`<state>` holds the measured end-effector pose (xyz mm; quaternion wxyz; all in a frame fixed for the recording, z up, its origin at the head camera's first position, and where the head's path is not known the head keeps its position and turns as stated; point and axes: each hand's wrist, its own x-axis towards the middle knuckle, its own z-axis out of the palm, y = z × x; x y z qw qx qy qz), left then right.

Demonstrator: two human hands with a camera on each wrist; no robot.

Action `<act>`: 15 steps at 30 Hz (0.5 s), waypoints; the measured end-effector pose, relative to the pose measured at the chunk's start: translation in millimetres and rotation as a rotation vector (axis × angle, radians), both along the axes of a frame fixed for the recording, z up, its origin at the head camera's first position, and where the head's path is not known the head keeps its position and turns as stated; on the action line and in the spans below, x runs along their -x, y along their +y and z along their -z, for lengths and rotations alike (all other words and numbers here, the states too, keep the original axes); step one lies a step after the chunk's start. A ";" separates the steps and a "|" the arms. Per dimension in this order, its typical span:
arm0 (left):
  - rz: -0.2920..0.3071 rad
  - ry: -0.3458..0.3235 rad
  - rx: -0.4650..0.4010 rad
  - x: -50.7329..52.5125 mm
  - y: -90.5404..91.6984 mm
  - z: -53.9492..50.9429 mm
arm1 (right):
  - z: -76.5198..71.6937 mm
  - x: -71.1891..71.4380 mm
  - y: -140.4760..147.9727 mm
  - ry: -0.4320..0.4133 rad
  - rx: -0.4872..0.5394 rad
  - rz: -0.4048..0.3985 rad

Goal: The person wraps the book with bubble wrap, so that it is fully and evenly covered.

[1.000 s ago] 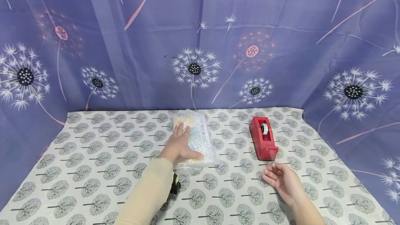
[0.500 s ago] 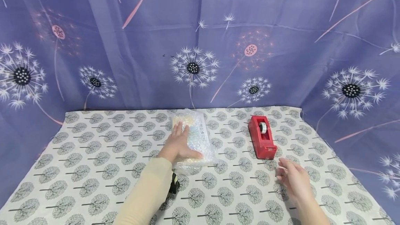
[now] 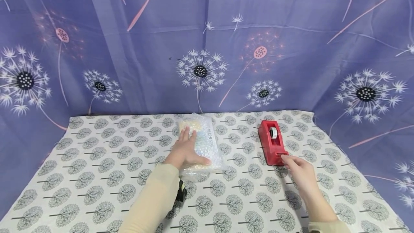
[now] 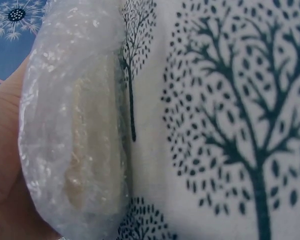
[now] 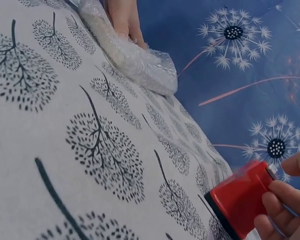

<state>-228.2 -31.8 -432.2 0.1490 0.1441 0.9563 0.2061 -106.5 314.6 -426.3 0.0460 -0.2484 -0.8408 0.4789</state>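
A flat package in bubble wrap [image 3: 207,143] lies on the table, with printed writing showing through. My left hand [image 3: 185,152] rests on it, fingers spread and straight, thumb toward its near side. The left wrist view shows the wrap's edge [image 4: 80,130] up close. To the right stands a red tape dispenser [image 3: 271,145] holding a small roll of tape [image 3: 273,133]. At its near, cutter end is my right hand [image 3: 300,173]. In the right wrist view, thumb and forefinger [image 5: 290,195] come together at the cutter, pinching the tape's end, which is hard to make out.
A tree-patterned cloth [image 3: 106,182] covers the table. Behind and at both sides hangs a purple curtain [image 3: 148,60] with dandelions. A small black object [image 3: 181,191] is partly hidden by the left sleeve [image 3: 152,197].
My right hand first shifted right, away from the dispenser, then came forward to its cutter end, the fingers drawing together. The left hand and the package have stayed in place.
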 end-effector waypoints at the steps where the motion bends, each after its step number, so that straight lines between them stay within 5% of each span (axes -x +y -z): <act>1: 0.000 0.000 0.004 -0.1 -0.1 0.2 | 0.1 0.9 -0.4 -0.005 0.005 0.003; 15: 0.004 0.002 0.021 0.6 -0.2 1.7 | 3.9 6.9 -4.9 0.009 0.081 0.087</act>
